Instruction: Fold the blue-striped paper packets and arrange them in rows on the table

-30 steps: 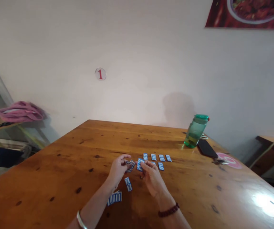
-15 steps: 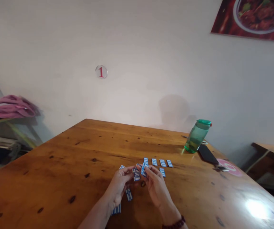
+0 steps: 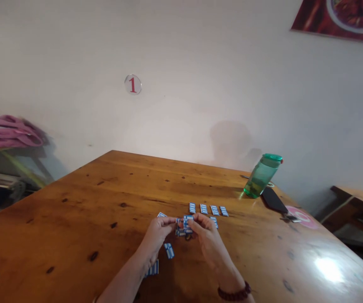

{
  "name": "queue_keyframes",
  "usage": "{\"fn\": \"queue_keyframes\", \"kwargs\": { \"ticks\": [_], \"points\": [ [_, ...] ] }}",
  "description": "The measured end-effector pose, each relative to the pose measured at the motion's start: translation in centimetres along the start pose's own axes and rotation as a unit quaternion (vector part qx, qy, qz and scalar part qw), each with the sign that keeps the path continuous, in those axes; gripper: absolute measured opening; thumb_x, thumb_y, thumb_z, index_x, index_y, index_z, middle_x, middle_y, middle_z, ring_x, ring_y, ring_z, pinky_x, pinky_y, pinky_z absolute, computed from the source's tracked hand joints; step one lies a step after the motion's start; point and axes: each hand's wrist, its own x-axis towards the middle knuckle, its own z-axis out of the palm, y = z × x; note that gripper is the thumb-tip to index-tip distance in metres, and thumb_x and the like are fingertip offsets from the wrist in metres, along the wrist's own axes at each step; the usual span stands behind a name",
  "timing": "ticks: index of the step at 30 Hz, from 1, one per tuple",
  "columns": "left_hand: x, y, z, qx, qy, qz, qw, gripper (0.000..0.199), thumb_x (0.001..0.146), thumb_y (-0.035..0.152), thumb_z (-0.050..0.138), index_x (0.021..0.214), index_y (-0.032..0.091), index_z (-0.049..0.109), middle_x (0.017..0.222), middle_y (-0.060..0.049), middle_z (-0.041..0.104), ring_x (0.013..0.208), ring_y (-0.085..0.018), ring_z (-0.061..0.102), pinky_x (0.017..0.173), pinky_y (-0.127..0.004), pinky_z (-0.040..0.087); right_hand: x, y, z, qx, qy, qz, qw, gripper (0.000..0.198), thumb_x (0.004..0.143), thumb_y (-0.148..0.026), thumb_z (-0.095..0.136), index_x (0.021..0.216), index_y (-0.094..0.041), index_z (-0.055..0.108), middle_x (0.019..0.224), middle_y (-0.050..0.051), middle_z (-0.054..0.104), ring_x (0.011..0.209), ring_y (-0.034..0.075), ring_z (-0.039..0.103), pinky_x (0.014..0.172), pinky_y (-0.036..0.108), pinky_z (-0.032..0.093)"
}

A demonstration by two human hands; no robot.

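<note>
Small blue-and-white printed cards (image 3: 181,231) are held up between my two hands over the wooden table (image 3: 105,198). My left hand (image 3: 154,242) pinches them at their left edge. In the fingertips of my right hand (image 3: 211,242) is another such card (image 3: 188,221), overlapping the others; the print is too small to read. One loose card (image 3: 169,251) lies just below the hands. A few more cards (image 3: 153,268) lie beside my left wrist, partly hidden by it. Another card (image 3: 161,215) peeks out behind my left hand.
Beyond my right hand, several cards (image 3: 203,209) lie in a row, with one card (image 3: 214,221) partly hidden below them. A green bottle (image 3: 262,176) stands at the right, near a black flat object (image 3: 273,200) and a pink disc (image 3: 303,217). The wall (image 3: 175,126) borders the table's far side.
The card in my right hand has turned from tilted to nearly level and lies closer against those in my left hand. The whole view has shifted slightly.
</note>
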Motion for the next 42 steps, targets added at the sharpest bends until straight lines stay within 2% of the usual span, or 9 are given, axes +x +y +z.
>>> {"fn": "queue_keyframes", "kwargs": {
  "ticks": [5, 9, 13, 16, 19, 22, 27, 35, 42],
  "points": [
    [-0.1, 0.2, 0.2, -0.013, -0.019, 0.020, 1.000, 0.036, 0.049, 0.037, 0.074, 0.077, 0.014, 0.070, 0.070, -0.004, 0.070, 0.062, -0.016, 0.062, 0.059, -0.026, 0.046, 0.3, 0.9, -0.2, -0.050, 0.035, -0.038, 0.997, 0.022, 0.065, -0.036, 0.067, 0.063, -0.016, 0.058, 0.054, -0.002, 0.056, 0.053, 0.012, 0.050, 0.048, 0.021, 0.037],
    [0.0, 0.1, 0.5, 0.004, 0.032, 0.024, 0.999, 0.035, 0.042, 0.032, 0.078, 0.070, 0.014, 0.069, 0.063, -0.003, 0.070, 0.059, -0.018, 0.063, 0.054, -0.025, 0.046, 0.3, 1.0, 0.1, -0.061, 0.036, -0.042, 0.997, 0.022, 0.066, -0.036, 0.065, 0.064, -0.016, 0.057, 0.054, -0.002, 0.055, 0.053, 0.012, 0.049, 0.049, 0.022, 0.037],
    [-0.1, 0.1, 0.5, 0.000, 0.059, 0.031, 0.998, 0.030, 0.046, 0.031, 0.076, 0.070, 0.014, 0.068, 0.062, -0.003, 0.070, 0.059, -0.019, 0.063, 0.050, -0.024, 0.045, 0.1, 0.3, 0.3, -0.073, 0.044, -0.049, 0.995, 0.021, 0.063, -0.035, 0.066, 0.066, -0.016, 0.060, 0.057, -0.001, 0.057, 0.053, 0.011, 0.048, 0.049, 0.021, 0.037],
    [-0.3, 0.2, 0.4, -0.019, 0.070, 0.062, 0.995, 0.026, 0.047, 0.028, 0.076, 0.067, 0.014, 0.067, 0.061, -0.003, 0.070, 0.059, -0.018, 0.064, 0.054, -0.024, 0.046, 0.1, -0.2, 0.2, -0.080, 0.036, -0.055, 0.995, 0.024, 0.062, -0.035, 0.068, 0.074, -0.015, 0.064, 0.066, 0.001, 0.061, 0.059, 0.012, 0.051, 0.055, 0.023, 0.040],
    [-0.2, 0.1, 0.4, -0.029, 0.078, 0.074, 0.994, 0.023, 0.047, 0.024, 0.075, 0.066, 0.013, 0.066, 0.059, -0.003, 0.069, 0.056, -0.017, 0.063, 0.057, -0.025, 0.047, 0.2, -0.1, 0.2, -0.103, 0.000, -0.052, 0.993, 0.021, 0.058, -0.034, 0.069, 0.065, -0.015, 0.065, 0.071, 0.002, 0.062, 0.058, 0.012, 0.050, 0.052, 0.023, 0.039],
    [-0.2, 0.0, 0.5, -0.026, 0.085, 0.058, 0.994, 0.019, 0.049, 0.020, 0.071, 0.067, 0.014, 0.066, 0.056, -0.002, 0.068, 0.050, -0.016, 0.061, 0.052, -0.026, 0.047, 0.4, 0.5, 0.4, -0.139, 0.004, -0.067, 0.988, 0.019, 0.057, -0.033, 0.070, 0.057, -0.015, 0.063, 0.064, 0.002, 0.061, 0.057, 0.013, 0.048, 0.053, 0.023, 0.038],
    [-0.5, 0.1, 0.6, -0.032, 0.072, 0.062, 0.995, 0.015, 0.052, 0.023, 0.067, 0.064, 0.013, 0.066, 0.058, -0.003, 0.067, 0.053, -0.015, 0.059, 0.050, -0.025, 0.047, 0.5, 1.1, 0.4, -0.148, 0.054, -0.063, 0.985, 0.024, 0.058, -0.038, 0.068, 0.059, -0.015, 0.062, 0.052, -0.001, 0.056, 0.048, 0.010, 0.043, 0.045, 0.021, 0.034],
    [-0.5, 0.0, 0.7, -0.049, 0.073, 0.055, 0.995, 0.013, 0.055, 0.025, 0.067, 0.064, 0.015, 0.066, 0.061, -0.002, 0.067, 0.058, -0.015, 0.060, 0.056, -0.025, 0.046, 0.4, 0.9, 0.2, -0.144, 0.070, -0.068, 0.985, 0.022, 0.060, -0.036, 0.065, 0.059, -0.015, 0.058, 0.053, -0.001, 0.055, 0.049, 0.011, 0.044, 0.045, 0.022, 0.035],
    [-0.5, -0.4, 0.8, -0.065, 0.021, 0.062, 0.996, 0.016, 0.058, 0.025, 0.065, 0.070, 0.015, 0.069, 0.069, -0.003, 0.069, 0.065, -0.016, 0.062, 0.064, -0.026, 0.046, 0.3, 1.0, 0.4, -0.248, 0.083, -0.139, 0.955, 0.015, 0.067, -0.029, 0.059, 0.060, -0.017, 0.056, 0.058, -0.001, 0.055, 0.055, 0.013, 0.047, 0.051, 0.022, 0.037]
  ]
}}
